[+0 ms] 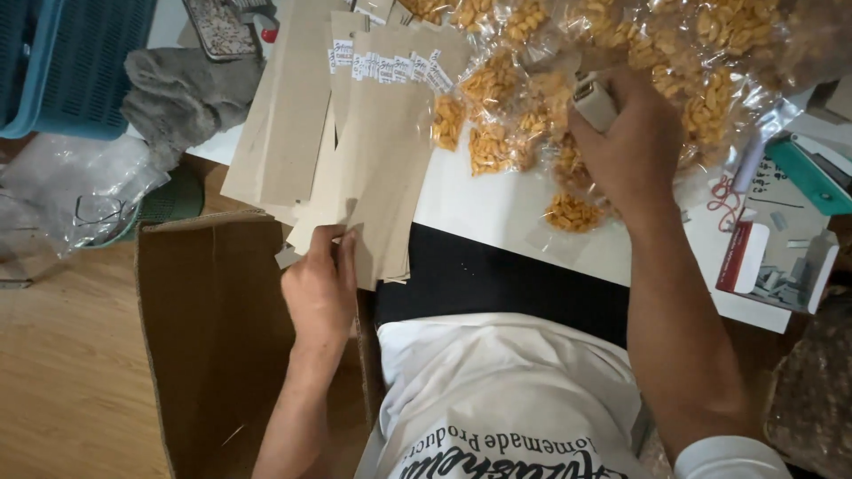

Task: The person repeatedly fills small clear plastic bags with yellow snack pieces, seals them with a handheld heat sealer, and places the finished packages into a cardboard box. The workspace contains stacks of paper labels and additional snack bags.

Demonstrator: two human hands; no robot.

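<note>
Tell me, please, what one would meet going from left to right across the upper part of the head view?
Blue plastic basket → grey cloth → fanned brown paper strips, pinched by the left hand → clear bags of yellow snacks → right hand holding a stapler → teal tool.

Tan paper header cards [373, 151] lay fanned at the table's left edge, each with a small white label [390, 67] at its top; my left fingers [342, 244] pinched their lower ends. Clear bags of orange snacks [497, 115] were piled top right. A red-and-white staple box [744, 257] stood open at right. A brown carton [213, 337] sat below, on the floor.
</note>
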